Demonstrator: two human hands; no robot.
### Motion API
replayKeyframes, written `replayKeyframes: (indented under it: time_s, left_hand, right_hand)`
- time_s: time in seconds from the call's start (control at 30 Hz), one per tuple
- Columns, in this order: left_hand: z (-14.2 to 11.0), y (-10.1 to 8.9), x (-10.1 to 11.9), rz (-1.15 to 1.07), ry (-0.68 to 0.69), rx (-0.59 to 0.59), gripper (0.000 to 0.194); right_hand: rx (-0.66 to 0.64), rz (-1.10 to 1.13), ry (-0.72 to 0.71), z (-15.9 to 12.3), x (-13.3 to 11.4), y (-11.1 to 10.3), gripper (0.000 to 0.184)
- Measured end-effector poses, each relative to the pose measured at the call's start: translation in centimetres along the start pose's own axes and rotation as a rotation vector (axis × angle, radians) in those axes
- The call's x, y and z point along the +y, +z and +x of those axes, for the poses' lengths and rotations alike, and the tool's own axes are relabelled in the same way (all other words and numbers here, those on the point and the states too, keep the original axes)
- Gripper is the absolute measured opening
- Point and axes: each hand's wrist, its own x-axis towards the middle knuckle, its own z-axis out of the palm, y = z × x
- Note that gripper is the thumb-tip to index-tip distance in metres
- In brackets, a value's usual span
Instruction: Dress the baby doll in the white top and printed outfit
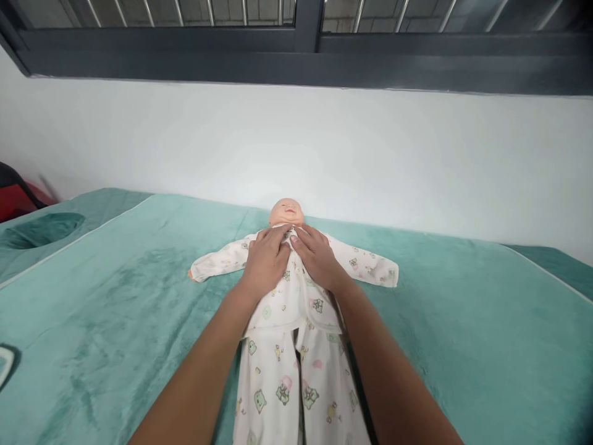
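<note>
A baby doll point(288, 212) lies on its back, its head near the wall. It wears a white printed baby shirt point(282, 312) with both sleeves spread wide; a small bit of the doll's hand shows at the left cuff, and none at the right cuff. My left hand point(269, 256) is closed on the shirt's front just below the neck. Beside it, my right hand point(319, 253) grips the other side of the front near the collar. Both sets of fingertips almost meet there, partly hiding the cloth between them. Matching white printed pants point(273, 383) stretch below the shirt, between my forearms.
A teal plush cover point(139, 309) lies under the doll, with a hollow at its far left. Behind it rises a white wall point(296, 142) below a dark window frame point(185, 55) with bars. A red and black object point(18, 201) is at the left edge.
</note>
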Motion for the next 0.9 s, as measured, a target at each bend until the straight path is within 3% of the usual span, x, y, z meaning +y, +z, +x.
replayKeyframes:
  time_s: [0.23,0.33,0.43,0.53,0.63,0.7,0.8,0.9]
  left_hand:
    - [0.0,0.3,-0.1,0.089,0.048,0.011,0.040]
    - [0.0,0.3,-0.2,0.075,-0.005,0.021,0.038]
    - [-0.1,-0.4,-0.1,-0.042,-0.017,0.042,0.033]
    - [-0.4,-1.9,0.2,-0.225,-0.011,0.026,0.021]
    - [-0.7,-3.5,0.7,-0.329,-0.031,-0.201,0.016]
    - [-0.9,-4.3,1.0,-0.336,-0.033,-0.349,0.016]
    - [-0.9,-4.7,1.2,-0.302,0.017,-0.418,0.013]
    - [-1.0,-4.7,1.2,-0.275,0.063,-0.400,0.011]
  right_hand:
    - [0.056,0.290,0.057,-0.4,-0.7,-0.7,0.041]
    - [0.165,0.452,0.253,-1.1,-1.5,-1.5,0.038]
    - [0.234,0.412,0.418,-2.2,-2.9,-3.0,0.027]
    - [0.074,0.198,0.388,-3.3,-4.7,-5.0,0.032]
    - [-0.189,0.010,0.334,-4.3,-6.3,-6.2,0.036]
    - [-0.243,-0.053,0.318,-4.5,-6.7,-6.4,0.030]
    - [-0.265,-0.001,0.290,-4.4,-6.1,-6.4,0.027]
    - [-0.341,0.221,0.279,-3.9,-4.6,-6.4,0.027]
